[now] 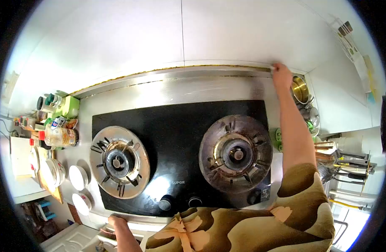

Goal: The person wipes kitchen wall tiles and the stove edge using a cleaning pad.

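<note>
My right hand (282, 76) reaches over the cooktop to the right end of the metal back ledge (193, 72). Its fingers are closed and touch the ledge; a small whitish bit shows at the fingertips, too small to name. Along the ledge's top, at the wall, runs a yellow-brown stained seam (159, 69). My left hand (117, 220) rests at the counter's front edge, left of the knobs, its fingers mostly hidden. Between the arms lies the black gas cooktop (172, 143), with a left burner (117, 163) and a darker right burner (238, 154).
Jars and bottles (60, 136) crowd the left counter, near two white bowls (78, 177) and a stack of dishes (54, 172). Right of my forearm stand a shiny metal pot (300, 89), a green item (277, 139) and hanging utensils (350, 168). White wall panels (130, 38) rise behind.
</note>
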`<action>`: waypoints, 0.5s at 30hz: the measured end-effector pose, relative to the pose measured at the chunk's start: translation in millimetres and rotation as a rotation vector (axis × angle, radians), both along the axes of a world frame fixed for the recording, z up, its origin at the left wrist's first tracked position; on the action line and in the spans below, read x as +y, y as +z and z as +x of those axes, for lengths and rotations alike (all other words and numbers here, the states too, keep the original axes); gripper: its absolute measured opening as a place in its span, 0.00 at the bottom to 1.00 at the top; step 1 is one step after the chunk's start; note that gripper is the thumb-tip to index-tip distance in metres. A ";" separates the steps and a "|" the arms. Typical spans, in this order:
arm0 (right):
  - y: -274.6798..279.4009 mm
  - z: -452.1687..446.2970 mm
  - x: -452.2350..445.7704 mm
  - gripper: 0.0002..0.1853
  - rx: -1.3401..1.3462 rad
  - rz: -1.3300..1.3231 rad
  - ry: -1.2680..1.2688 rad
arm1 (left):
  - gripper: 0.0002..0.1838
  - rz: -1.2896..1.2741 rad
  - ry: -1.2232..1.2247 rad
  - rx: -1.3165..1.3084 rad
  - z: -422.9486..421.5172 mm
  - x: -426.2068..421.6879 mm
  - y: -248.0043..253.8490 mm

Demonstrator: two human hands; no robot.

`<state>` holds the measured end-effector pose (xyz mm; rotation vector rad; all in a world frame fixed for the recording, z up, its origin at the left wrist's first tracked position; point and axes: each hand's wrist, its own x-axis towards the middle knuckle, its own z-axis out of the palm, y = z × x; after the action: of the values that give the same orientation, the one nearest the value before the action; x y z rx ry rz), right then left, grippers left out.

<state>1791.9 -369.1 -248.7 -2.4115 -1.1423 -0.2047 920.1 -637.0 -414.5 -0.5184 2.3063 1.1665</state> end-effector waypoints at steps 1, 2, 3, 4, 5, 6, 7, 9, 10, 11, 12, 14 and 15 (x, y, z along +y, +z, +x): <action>-7.4 11.8 -0.8 0.11 0.000 -0.001 0.001 | 0.14 0.033 0.019 -0.037 -5.5 0.1 -7.5; -16.2 24.3 -1.3 0.11 -0.030 -0.030 -0.016 | 0.14 0.032 0.014 -0.040 0.6 4.7 -2.3; -25.5 35.8 -1.8 0.10 -0.060 -0.059 -0.030 | 0.15 0.050 0.040 -0.043 5.3 7.0 5.3; -21.4 16.1 3.3 0.10 -0.129 -0.080 -0.065 | 0.16 0.052 0.054 -0.043 5.7 4.6 9.3; -24.1 -3.3 11.4 0.10 -0.118 -0.056 -0.009 | 0.16 0.055 0.069 -0.044 5.6 1.8 12.7; -26.1 -23.9 19.3 0.10 -0.109 -0.032 0.045 | 0.17 -0.037 -0.020 -0.078 -0.7 -3.6 14.0; -30.7 -51.4 29.9 0.10 -0.122 -0.094 0.090 | 0.18 -0.119 -0.113 -0.118 -5.8 -4.3 9.9; -10.2 -129.3 40.4 0.10 0.072 0.042 0.309 | 0.20 -0.178 -0.209 -0.152 -1.8 4.0 5.3; -7.4 -154.8 49.7 0.09 0.146 0.032 0.421 | 0.21 -0.122 -0.089 -0.074 11.4 8.7 14.3; -11.2 -175.2 60.4 0.07 0.115 0.115 0.529 | 0.22 -0.068 0.026 0.002 24.4 14.9 25.2; -16.2 -185.4 68.6 0.05 0.079 0.197 0.636 | 0.22 -0.065 0.016 0.007 31.3 19.6 31.4; -24.3 -187.3 72.8 0.04 0.019 0.186 0.631 | 0.23 0.015 0.043 -0.060 43.9 22.0 39.4; -30.3 -188.2 74.7 0.04 -0.039 0.173 0.633 | 0.23 0.053 0.059 -0.092 44.6 22.7 42.0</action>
<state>1603.6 -294.4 -279.0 -1.7971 -1.7546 -0.1340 964.7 -614.3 -372.5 -0.6114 2.1897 1.2022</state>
